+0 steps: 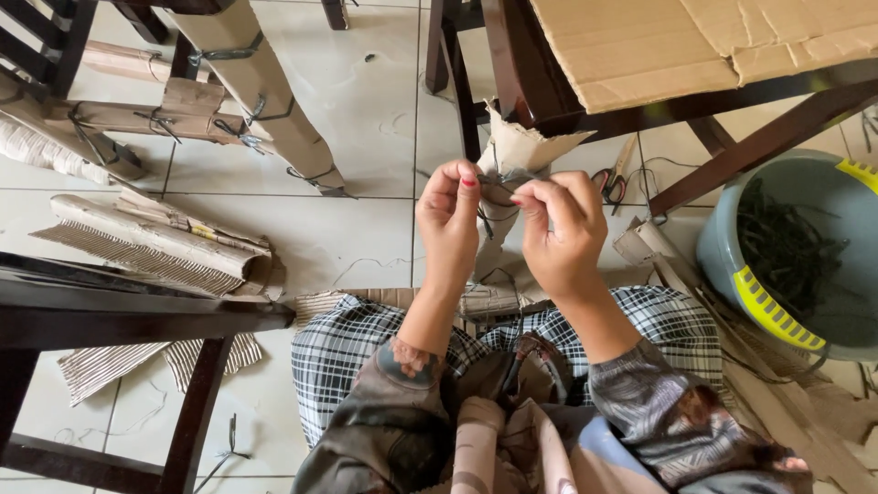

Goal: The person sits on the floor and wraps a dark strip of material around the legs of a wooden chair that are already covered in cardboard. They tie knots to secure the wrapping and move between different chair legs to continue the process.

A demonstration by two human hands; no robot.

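Left hand: the left hand (448,215) was up in front of the body, thumb and forefinger pinched shut on the thin dark twisted wire tie (495,189), red-painted nail showing at the grip.
Right hand: the right hand (562,233) sat just beside the left, fingertips curled in and pinched closed on the same tie from the other side; the two grips were almost touching.
Wire tie: it ran between the two grips, pressed against the brown cardboard wrap (512,155) directly behind the fingers; how it was knotted could not be told.
Cardboard wrap: torn and ragged at its top edge, it rose just above the grip around the dark wooden chair leg (503,55), and went on down below the hands.
Right of the grip: red-handled scissors (611,183) lay on the pale tiled floor (366,101), near the right hand; farther right stood a grey-blue plastic basket with yellow trim (777,302), holding a heap of dark ties.
Above the grip: a flat sheet of brown corrugated cardboard (668,41) lay over the chair.
Left of the grip: well apart, a rolled bundle of corrugated cardboard (155,242) lay on the floor, and beyond it furniture legs already wrapped in cardboard and tied (265,101).
Below the grip: black-and-white checked cloth (357,343) covered the lap.
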